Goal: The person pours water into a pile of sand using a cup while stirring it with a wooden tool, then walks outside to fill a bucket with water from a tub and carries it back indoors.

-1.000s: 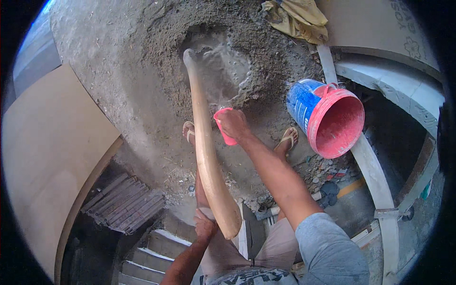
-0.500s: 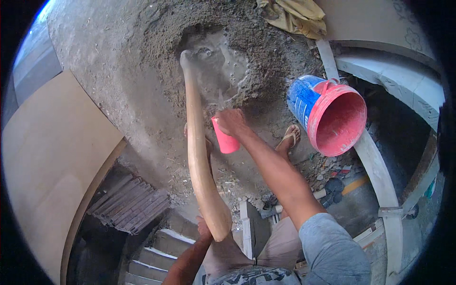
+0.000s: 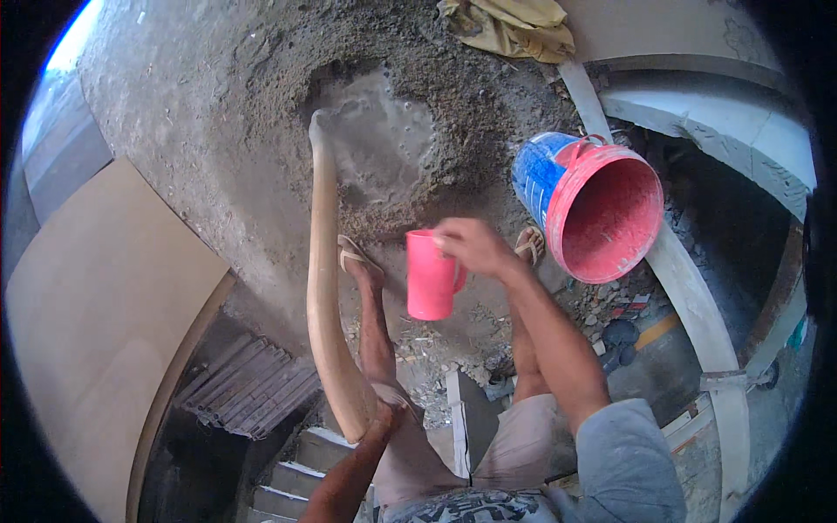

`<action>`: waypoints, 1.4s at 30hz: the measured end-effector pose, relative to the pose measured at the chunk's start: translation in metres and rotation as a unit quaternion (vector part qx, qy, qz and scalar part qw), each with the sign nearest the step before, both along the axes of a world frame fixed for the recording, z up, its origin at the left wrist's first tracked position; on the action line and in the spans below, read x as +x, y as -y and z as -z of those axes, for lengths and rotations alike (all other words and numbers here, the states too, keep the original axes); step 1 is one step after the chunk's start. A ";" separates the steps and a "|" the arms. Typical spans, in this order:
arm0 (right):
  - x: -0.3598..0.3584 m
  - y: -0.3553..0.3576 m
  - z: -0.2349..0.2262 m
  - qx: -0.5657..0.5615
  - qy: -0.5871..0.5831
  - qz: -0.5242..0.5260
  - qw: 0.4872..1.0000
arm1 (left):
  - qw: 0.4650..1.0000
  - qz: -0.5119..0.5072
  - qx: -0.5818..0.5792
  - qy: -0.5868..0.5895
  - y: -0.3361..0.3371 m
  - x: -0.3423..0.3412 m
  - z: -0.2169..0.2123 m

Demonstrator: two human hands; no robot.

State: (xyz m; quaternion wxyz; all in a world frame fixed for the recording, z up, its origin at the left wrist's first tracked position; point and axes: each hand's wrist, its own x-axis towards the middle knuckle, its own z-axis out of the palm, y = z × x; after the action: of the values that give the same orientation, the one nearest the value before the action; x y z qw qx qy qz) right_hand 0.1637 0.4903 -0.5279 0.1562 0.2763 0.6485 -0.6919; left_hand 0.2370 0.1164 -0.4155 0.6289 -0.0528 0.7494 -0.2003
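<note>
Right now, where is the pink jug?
In the head view, the pink jug is near the centre, held in the right hand, left of the blue bucket.

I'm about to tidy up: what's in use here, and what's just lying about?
Apparently in use: pink plastic jug in the right hand; long wooden handle; wet grey mix; probably the pink-and-blue bucket.

Apparently lying about: crumpled yellow cloth; stacked poles.

A grey, short-sleeved shirt [image 3: 621, 462] is worn, its front marked with dark print [image 3: 488, 506]; beige shorts [image 3: 521, 440] are worn next to the shirt, and pale thong sandals [image 3: 352, 255] farthest from it.
</note>
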 end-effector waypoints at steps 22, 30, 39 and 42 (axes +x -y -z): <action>0.213 -0.161 0.113 0.461 0.227 0.121 0.849 | 0.996 0.054 -0.074 -0.015 0.000 0.023 0.015; 0.123 -0.194 0.006 0.654 -0.040 0.124 0.745 | 0.992 0.058 -0.111 -0.025 0.001 0.020 0.012; 0.214 -0.305 0.024 0.260 0.337 0.190 0.885 | 0.991 0.009 -0.126 -0.050 -0.004 0.030 0.016; 0.214 -0.299 0.017 0.269 0.276 0.023 0.922 | 0.992 -0.005 -0.116 -0.044 -0.014 0.026 0.012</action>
State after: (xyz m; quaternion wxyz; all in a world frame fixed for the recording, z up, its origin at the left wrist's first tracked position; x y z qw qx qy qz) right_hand 0.3777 0.7890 -0.5449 0.2330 0.5026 0.7351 -0.3909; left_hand 0.2626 0.1302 -0.4277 0.5857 -0.1378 0.7479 -0.2805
